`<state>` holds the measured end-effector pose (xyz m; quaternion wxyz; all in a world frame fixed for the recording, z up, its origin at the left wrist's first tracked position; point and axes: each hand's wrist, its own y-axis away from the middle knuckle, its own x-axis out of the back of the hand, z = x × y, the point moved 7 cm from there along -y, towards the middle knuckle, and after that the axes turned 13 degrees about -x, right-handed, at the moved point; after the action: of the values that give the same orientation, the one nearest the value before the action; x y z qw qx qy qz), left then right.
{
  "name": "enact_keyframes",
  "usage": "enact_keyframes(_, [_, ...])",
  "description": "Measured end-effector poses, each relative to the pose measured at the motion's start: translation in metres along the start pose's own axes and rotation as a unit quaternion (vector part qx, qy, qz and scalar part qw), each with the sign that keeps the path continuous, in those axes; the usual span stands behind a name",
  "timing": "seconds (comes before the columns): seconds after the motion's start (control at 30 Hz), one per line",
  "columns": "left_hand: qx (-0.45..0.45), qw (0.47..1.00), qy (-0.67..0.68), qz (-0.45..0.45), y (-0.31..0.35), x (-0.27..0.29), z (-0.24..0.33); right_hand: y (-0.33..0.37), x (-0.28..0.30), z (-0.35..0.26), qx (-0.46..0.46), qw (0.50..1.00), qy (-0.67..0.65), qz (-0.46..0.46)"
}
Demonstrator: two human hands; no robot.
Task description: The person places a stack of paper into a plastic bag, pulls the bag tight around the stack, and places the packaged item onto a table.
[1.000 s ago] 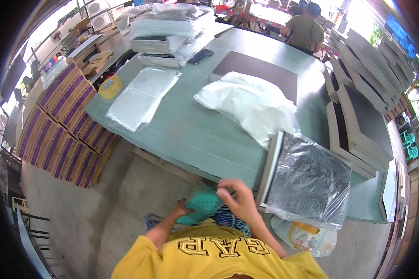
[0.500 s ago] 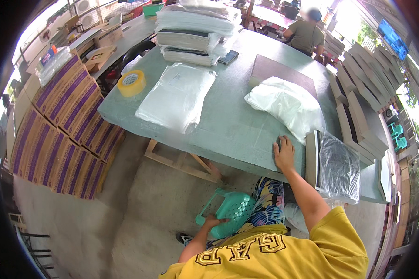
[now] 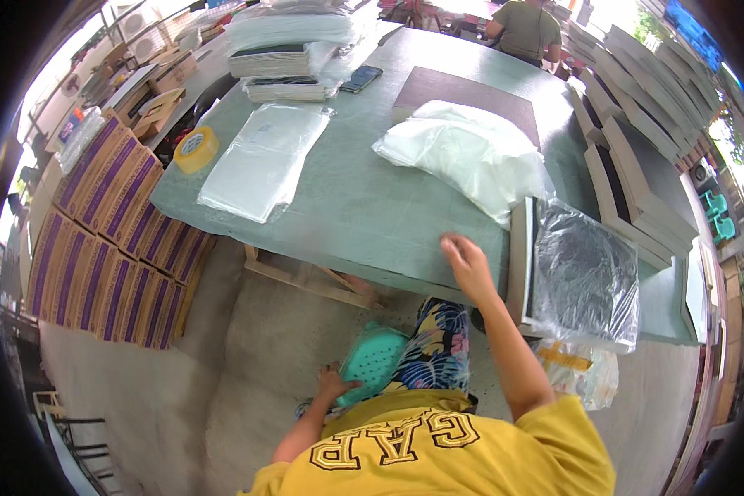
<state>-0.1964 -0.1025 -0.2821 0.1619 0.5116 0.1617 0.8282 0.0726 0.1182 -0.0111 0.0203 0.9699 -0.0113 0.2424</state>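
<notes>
My left hand (image 3: 333,383) is low at the left of my legs, gripping the edge of a green plastic stool (image 3: 374,357) with a perforated seat. The stool is beside my flower-patterned trousers, partly hidden by them. My right hand (image 3: 469,269) is at the near edge of the green-topped table (image 3: 347,223), fingers loosely bent and apart, with nothing visible in them. Just right of it stands a thick block with a dark cover (image 3: 583,269), wrapped in clear plastic. Beyond the hand lies a heap of white plastic bags (image 3: 471,149), partly over a flat grey-brown board (image 3: 471,95).
Clear plastic sleeves (image 3: 264,157), a yellow tape roll (image 3: 196,150) and a phone (image 3: 361,79) lie on the table. Wrapped stacks (image 3: 277,62) stand at the back, thick books (image 3: 645,182) at right. Cartons (image 3: 107,240) are piled left. Another person (image 3: 527,31) sits beyond.
The view has shifted, with the table's things now further left. My right hand has lifted somewhat from the tabletop. The stool has turned, its leg no longer showing, with my left hand still at it.
</notes>
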Motion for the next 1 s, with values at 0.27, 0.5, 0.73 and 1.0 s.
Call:
enact_keyframes(0.27, [-0.222,0.928,0.28,0.106,-0.035,0.099,0.185,0.153,0.387,0.086,-0.16,0.869,0.126,0.45])
enact_keyframes(0.5, [-0.381,0.865,0.194,0.263,-0.032,0.246,0.371,0.22,0.381,0.185,-0.224,0.775,-0.091,0.583])
enact_keyframes(0.73, [-0.614,0.769,-0.054,0.168,-0.139,0.222,0.568,0.225,0.227,0.224,-0.241,0.792,-0.455,0.327])
enact_keyframes(1.0, [-0.453,0.882,-0.124,-0.044,-0.203,0.15,0.641,0.196,0.141,0.153,-0.222,0.776,-0.585,0.074])
